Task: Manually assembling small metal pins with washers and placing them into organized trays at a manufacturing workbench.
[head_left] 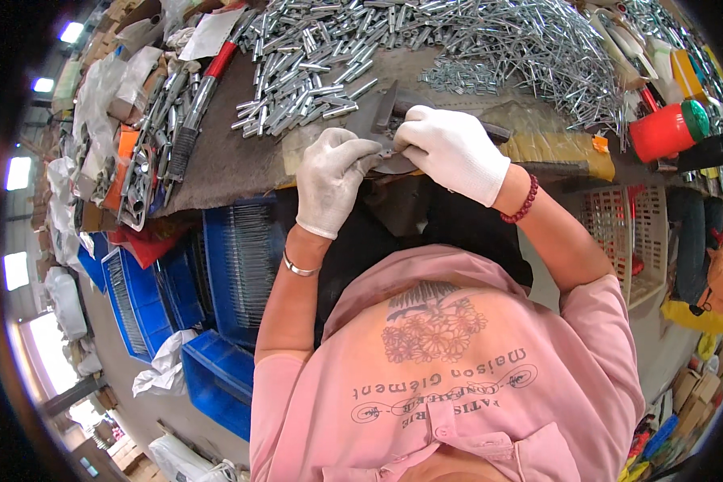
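Observation:
My left hand (329, 183), in a greyish-white glove, is closed in a pinch at the front edge of the workbench (225, 153). Opposite it, my right hand (456, 154), also gloved in white, pinches with thumb and forefinger. The fingertips of both hands nearly meet over a small dark metal fixture (384, 112); whatever lies between them is too small to make out. Short shiny metal tubes (305, 84) lie heaped just beyond my left hand. Past my right hand spreads a pile of thin metal pins (550, 60), with a patch of smaller metal pieces (460, 76) beside it.
Blue plastic bins (237, 269), some with stacked metal rods, stand below the bench at left. A long red-and-black tool (197, 104) lies among clutter. At right are a red-and-green container (659, 131) and a white plastic crate (625, 237) lower down.

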Demonstrator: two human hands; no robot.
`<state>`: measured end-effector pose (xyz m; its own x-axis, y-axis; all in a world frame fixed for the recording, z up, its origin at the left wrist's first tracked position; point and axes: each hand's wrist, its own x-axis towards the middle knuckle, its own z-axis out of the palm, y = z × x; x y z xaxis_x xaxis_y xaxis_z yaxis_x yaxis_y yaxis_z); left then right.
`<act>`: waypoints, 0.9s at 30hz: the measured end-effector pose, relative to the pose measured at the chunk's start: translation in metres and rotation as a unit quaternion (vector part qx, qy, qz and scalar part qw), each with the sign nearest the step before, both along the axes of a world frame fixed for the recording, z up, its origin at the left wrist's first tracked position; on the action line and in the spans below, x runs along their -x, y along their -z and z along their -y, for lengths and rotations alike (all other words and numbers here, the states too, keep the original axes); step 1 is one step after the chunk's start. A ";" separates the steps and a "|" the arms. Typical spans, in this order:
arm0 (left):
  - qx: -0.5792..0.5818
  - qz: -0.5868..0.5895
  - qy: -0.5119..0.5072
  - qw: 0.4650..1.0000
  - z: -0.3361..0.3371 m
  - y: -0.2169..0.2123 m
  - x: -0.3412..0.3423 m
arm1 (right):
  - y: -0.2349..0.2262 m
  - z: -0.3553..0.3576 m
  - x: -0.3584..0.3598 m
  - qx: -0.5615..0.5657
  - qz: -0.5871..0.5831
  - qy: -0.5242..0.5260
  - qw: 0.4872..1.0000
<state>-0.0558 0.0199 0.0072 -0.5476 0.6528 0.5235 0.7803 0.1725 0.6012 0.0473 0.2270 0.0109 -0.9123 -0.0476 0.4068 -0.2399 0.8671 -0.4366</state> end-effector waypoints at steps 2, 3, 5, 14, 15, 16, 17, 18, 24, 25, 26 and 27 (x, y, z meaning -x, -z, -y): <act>0.005 -0.002 0.004 1.000 0.000 0.003 0.000 | 0.003 0.002 0.000 0.008 0.002 -0.008 1.000; 0.009 -0.003 0.006 1.000 -0.002 0.004 0.000 | 0.005 0.001 0.000 0.010 0.002 -0.004 1.000; 0.012 0.008 0.007 1.000 -0.001 0.004 -0.001 | 0.010 0.004 -0.001 0.023 -0.018 0.006 1.000; -0.004 -0.009 -0.001 1.000 -0.001 -0.002 -0.007 | -0.009 -0.088 -0.023 -0.049 0.015 0.219 0.974; -0.006 -0.009 -0.002 1.000 -0.001 -0.002 -0.007 | -0.008 -0.094 -0.022 -0.051 0.015 0.218 0.974; 0.003 -0.009 -0.002 1.000 -0.001 -0.002 -0.007 | -0.007 -0.098 -0.021 -0.070 0.046 0.233 0.969; 0.011 -0.010 -0.002 1.000 -0.001 -0.002 -0.007 | -0.006 -0.101 -0.020 -0.089 0.076 0.247 0.962; 0.009 -0.009 -0.002 1.000 -0.001 -0.002 -0.007 | -0.006 -0.102 -0.019 -0.091 0.076 0.247 0.962; -0.002 -0.034 -0.016 0.999 -0.002 -0.002 -0.009 | -0.003 -0.108 -0.016 -0.111 0.101 0.240 0.959; -0.002 -0.035 -0.014 0.999 -0.002 -0.004 -0.009 | 0.001 -0.109 -0.014 -0.139 0.093 0.227 0.959; -0.003 -0.035 -0.012 0.999 -0.002 -0.005 -0.009 | 0.005 -0.110 -0.013 -0.166 0.086 0.215 0.959; -0.002 -0.035 -0.013 0.999 -0.002 -0.005 -0.009 | 0.007 -0.109 -0.010 -0.165 0.086 0.214 0.959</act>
<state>-0.0463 0.0216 0.0119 -0.5253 0.6371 0.5641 0.8164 0.1904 0.5451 0.0572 0.3359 0.0043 -0.9292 0.2459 0.2758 0.2197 0.9678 -0.1226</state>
